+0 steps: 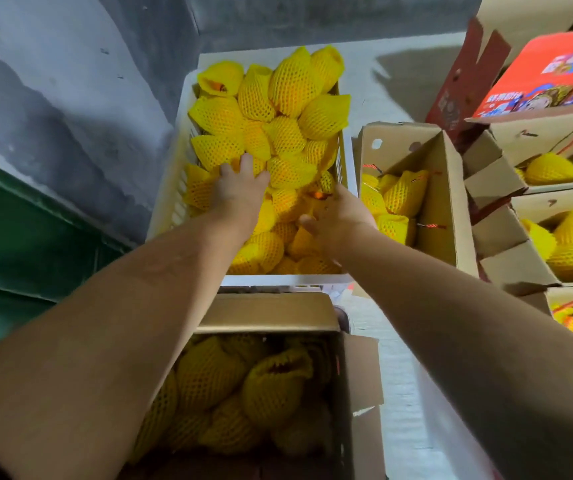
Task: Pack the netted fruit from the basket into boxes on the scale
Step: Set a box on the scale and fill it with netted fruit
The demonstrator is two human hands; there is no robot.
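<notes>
A white slatted basket is heaped with fruit in yellow foam nets. My left hand lies spread on the netted fruit at the basket's left side, fingers apart. My right hand hovers over the basket's right side, open, palm turned left, holding nothing. Below the basket, nearest me, stands an open cardboard box partly filled with netted fruit. The scale under it is mostly hidden.
Right of the basket is another open box holding netted fruit. Further right stand several more open boxes with fruit, and a red printed lid above them. A grey and green wall runs along the left.
</notes>
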